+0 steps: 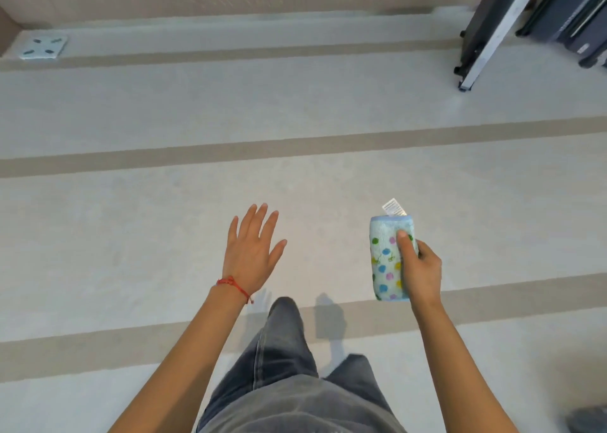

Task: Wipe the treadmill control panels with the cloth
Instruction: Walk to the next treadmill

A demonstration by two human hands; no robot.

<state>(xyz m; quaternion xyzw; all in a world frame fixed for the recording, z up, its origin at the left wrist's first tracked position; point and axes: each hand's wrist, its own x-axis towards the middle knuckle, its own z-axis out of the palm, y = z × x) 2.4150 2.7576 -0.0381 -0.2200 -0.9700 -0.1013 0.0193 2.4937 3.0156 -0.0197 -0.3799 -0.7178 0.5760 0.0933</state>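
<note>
Down at the bottom of my view, both arms reach out over a pale floor crossed by darker tan stripes. My right hand is wrapped around the folded cloth, a light blue terry piece dotted with blue, green, yellow and pink spots. I can see the thumb pressed flat on its front face, while the other fingers are curled behind it and hidden from me. The cloth stands roughly upright in the hand, and a small white care tag sticks up from its top edge; the print on it is too small to read.

My left hand holds nothing, palm down, fingers straight and slightly spread above the floor. A red string bracelet circles that wrist.

Between the arms I see grey jeans, one leg forward; the foot is hard to make out.

Far off at the upper right, dark machine parts with a slanted silver bar are cut off by the frame edge, so I cannot tell whether any control panel is there. By the wall at upper left lies a small pale square plate with dark marks. A blurred dark shape is clipped at the bottom right corner.
</note>
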